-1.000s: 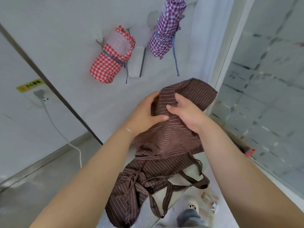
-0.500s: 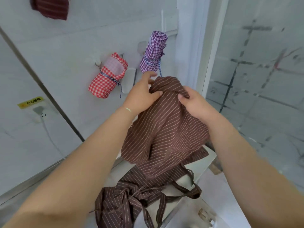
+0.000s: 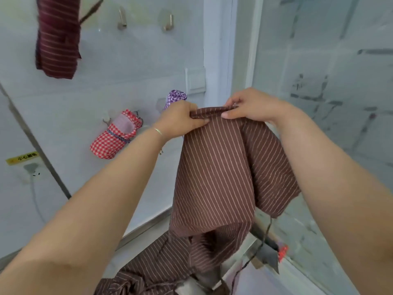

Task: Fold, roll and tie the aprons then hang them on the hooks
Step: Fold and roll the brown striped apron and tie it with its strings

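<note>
A brown striped apron (image 3: 217, 177) hangs loose in front of me, its lower part trailing down out of view. My left hand (image 3: 180, 120) and my right hand (image 3: 248, 105) each pinch its top edge, close together. On the wall hang a rolled red checked apron (image 3: 112, 137), a rolled purple checked apron (image 3: 175, 97) partly behind my left hand, and a dark red striped apron (image 3: 57, 37) higher up. Two bare metal hooks (image 3: 122, 19) (image 3: 169, 22) sit to its right.
A white wall stands ahead, with a switch plate (image 3: 195, 78) and a socket with a white cable (image 3: 32, 171) under a yellow label. A frosted glass partition (image 3: 319, 103) rises on the right. A small red object (image 3: 282, 252) lies by its base.
Both hands have lifted the brown apron and shifted to pinch its top edge, letting the cloth hang down. My view has tilted up, bringing the upper hooks and dark red apron in.
</note>
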### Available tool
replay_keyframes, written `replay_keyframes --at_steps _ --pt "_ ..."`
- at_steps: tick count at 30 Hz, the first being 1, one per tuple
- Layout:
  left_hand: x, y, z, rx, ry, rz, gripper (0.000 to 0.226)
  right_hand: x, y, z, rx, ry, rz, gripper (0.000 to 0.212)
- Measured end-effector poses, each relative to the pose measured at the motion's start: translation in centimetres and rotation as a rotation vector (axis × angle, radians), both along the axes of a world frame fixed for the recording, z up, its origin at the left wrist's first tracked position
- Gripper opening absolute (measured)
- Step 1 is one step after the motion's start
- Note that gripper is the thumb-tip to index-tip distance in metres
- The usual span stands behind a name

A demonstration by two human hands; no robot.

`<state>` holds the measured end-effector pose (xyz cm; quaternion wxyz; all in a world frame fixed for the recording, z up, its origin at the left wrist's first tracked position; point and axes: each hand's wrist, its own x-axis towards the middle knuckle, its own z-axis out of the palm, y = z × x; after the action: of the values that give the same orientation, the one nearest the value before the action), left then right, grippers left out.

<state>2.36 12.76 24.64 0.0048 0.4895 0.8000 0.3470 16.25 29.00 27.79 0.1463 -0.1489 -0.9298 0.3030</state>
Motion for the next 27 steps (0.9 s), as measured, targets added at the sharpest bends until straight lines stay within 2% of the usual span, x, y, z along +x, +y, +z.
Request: replay_keyframes --at_steps 1,3,8,10,13,15,17,19,20,22,24,25,27 --pt "-0.4 0.2 0.1 -0.052 0.152 0.105 0.029 0.0 1.3 0.0 0.159 0.046 -0.127 0.007" --pt "-1.3 0.3 0.1 -0.088 0.298 0.264 0.028 0.4 3.3 -0.1 0.303 0.203 -0.356 0.006" --pt "-2.5 -0.5 -0.5 -0.123 0.308 0.509 0.012 1.9 6.4 -1.2 0.218 0.438 -0.598 0.028" --pt "-2.4 -0.4 -0.7 0.013 0.275 0.594 0.011 2.6 7.5 -1.4 0.18 0.508 -0.657 0.033" --pt "-1.7 -0.3 -0.9 0.435 0.119 0.677 0.003 2.8 9.4 -1.9 0.089 0.563 -0.698 0.033" --pt "-0.9 -0.2 -0.3 0.683 0.088 0.694 0.017 2.7 10.6 -2.1 -0.031 0.61 -0.684 0.024" --pt "-0.4 -0.1 0.7 0.726 0.141 0.715 0.028 2.6 11.4 -2.5 -0.114 0.642 -0.65 0.02" --pt "-1.0 0.2 1.2 0.519 0.208 0.772 0.022 2.6 11.3 -3.0 -0.124 0.533 -0.551 0.017" --pt "-1.3 0.4 1.3 0.351 0.22 0.789 0.02 2.7 11.1 -3.2 -0.118 0.391 -0.465 0.015" --pt "-1.6 0.6 1.2 0.04 0.158 0.707 0.026 2.7 9.9 -3.4 -0.065 -0.009 -0.286 0.034" --pt "-1.5 0.7 0.4 -0.213 0.008 0.504 0.034 2.6 8.9 -3.8 -0.093 -0.347 -0.156 0.052" --pt "-1.4 0.8 -0.2 -0.306 -0.086 0.42 0.036 2.4 8.7 -4.2 -0.174 -0.391 -0.131 0.052" --pt "-1.2 0.8 -1.0 -0.345 -0.315 0.335 0.034 1.9 8.4 -5.2 -0.42 -0.197 -0.215 0.038"
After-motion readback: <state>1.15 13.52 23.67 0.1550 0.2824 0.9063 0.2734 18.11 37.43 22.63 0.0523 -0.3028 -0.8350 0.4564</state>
